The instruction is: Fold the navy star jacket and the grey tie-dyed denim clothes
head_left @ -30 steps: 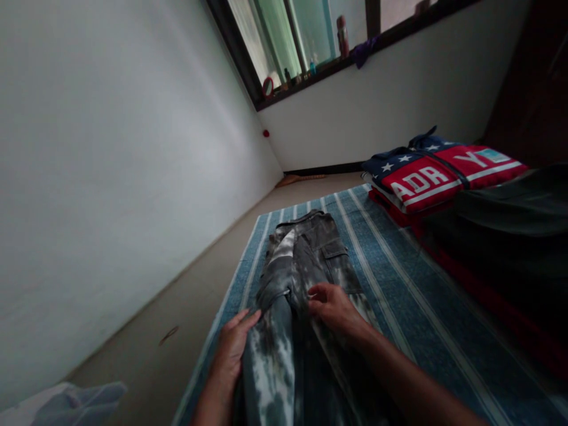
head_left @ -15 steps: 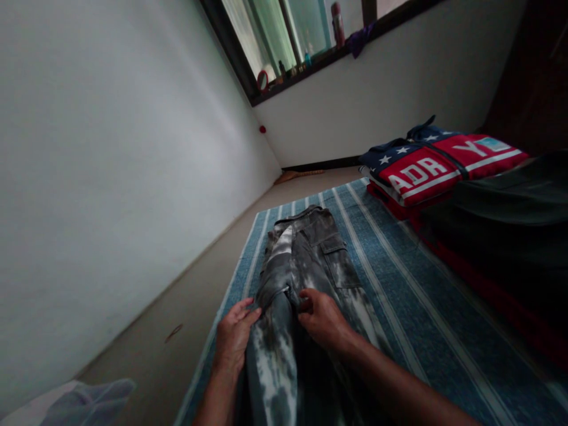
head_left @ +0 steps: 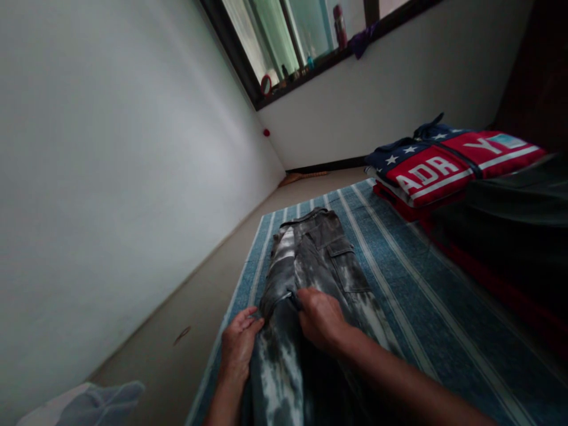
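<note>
Grey and white mottled cargo pants (head_left: 317, 254) lie lengthwise on a blue striped cloth (head_left: 402, 260), waistband at the far end and a flap pocket on the right side. One leg is partly laid over the other, with a fold near the middle. At the left edge of that fold, my left hand (head_left: 239, 337) pinches the fabric between thumb and fingers. My right hand (head_left: 322, 316) is closed on the pants' fabric by the fold's inner edge. Nearer to me, the lower part of the legs runs between my forearms, partly dark.
Folded red and navy clothing (head_left: 444, 165) with white stars and letters is stacked at the right, beside a dark garment (head_left: 510, 231). A pale wall (head_left: 110, 148) bounds the left. A small loop (head_left: 181, 335) lies on the floor. Bottles and a mirror (head_left: 265, 85) line the window sill.
My right hand has closed more tightly on the fabric near the fold. My left hand stays at the left edge. The whole view has shifted slightly.
</note>
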Tool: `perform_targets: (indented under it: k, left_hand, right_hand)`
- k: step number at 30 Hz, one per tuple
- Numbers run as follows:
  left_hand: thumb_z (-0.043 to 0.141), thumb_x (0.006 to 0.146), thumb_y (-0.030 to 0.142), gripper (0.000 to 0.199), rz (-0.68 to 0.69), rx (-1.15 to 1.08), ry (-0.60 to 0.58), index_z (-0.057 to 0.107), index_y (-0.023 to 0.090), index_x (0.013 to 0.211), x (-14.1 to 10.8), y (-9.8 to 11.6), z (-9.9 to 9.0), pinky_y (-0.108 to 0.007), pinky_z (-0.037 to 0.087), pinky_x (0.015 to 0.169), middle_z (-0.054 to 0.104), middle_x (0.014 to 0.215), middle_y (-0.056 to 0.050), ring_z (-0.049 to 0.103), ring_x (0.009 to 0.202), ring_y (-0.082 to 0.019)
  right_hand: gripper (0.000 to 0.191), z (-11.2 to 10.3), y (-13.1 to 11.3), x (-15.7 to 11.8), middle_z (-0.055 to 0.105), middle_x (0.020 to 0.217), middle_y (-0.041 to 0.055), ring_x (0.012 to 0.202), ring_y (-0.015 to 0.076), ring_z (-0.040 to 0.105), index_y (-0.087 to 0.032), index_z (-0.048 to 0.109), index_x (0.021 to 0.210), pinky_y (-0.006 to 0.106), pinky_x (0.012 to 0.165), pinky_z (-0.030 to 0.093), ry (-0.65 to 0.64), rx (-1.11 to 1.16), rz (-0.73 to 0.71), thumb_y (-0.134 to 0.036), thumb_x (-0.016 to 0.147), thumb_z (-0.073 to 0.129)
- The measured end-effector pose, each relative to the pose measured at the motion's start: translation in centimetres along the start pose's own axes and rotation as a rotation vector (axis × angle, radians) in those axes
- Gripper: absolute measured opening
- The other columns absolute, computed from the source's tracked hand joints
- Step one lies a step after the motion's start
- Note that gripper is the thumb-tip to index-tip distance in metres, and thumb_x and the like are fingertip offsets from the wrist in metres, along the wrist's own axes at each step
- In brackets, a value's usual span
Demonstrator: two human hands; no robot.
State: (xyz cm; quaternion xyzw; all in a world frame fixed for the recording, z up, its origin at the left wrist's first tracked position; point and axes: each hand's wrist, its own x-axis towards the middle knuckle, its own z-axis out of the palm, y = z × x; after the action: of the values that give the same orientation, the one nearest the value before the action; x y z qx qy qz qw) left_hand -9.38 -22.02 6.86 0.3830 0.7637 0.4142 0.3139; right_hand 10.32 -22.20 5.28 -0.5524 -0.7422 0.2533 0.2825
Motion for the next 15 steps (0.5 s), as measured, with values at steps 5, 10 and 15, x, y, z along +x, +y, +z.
perform_targets:
  k: [5,10,15]
  left_hand:
    - [0.071,0.055,0.015,0.035,-0.038,-0.014,-0.06,0.067,0.015,0.091,0.0,0.3,-0.8,-0.029,0.051,0.067,0.072,0.079,-0.005,0.068,0.072,-0.021]
    - [0.075,0.054,0.026,0.033,0.013,0.18,-0.125,0.069,0.015,0.084,1.2,2.1,-2.2,-0.03,0.051,0.07,0.073,0.083,-0.008,0.067,0.084,-0.025]
    - [0.069,0.061,0.052,0.045,0.208,0.297,-0.096,0.068,0.015,0.088,5.2,5.7,0.6,-0.031,0.049,0.067,0.07,0.085,-0.008,0.065,0.088,-0.027]
  right_hand:
    - [0.024,0.8,-2.8,2.3,0.065,0.096,0.0146,0.083,0.0241,0.063,-0.012,0.059,0.102,0.032,0.067,0.049,-0.019,-0.153,-0.174,-0.009,0.082,0.046]
    - [0.019,2.0,-3.7,2.5,0.062,0.087,0.0187,0.077,0.0281,0.059,-0.008,0.058,0.097,0.036,0.058,0.048,-0.019,-0.252,-0.319,-0.009,0.084,0.044]
    - [0.013,3.0,-3.1,2.4,0.06,0.08,0.0154,0.072,0.0258,0.057,-0.011,0.057,0.09,0.034,0.053,0.046,0.04,-0.331,-0.4,-0.009,0.084,0.045]
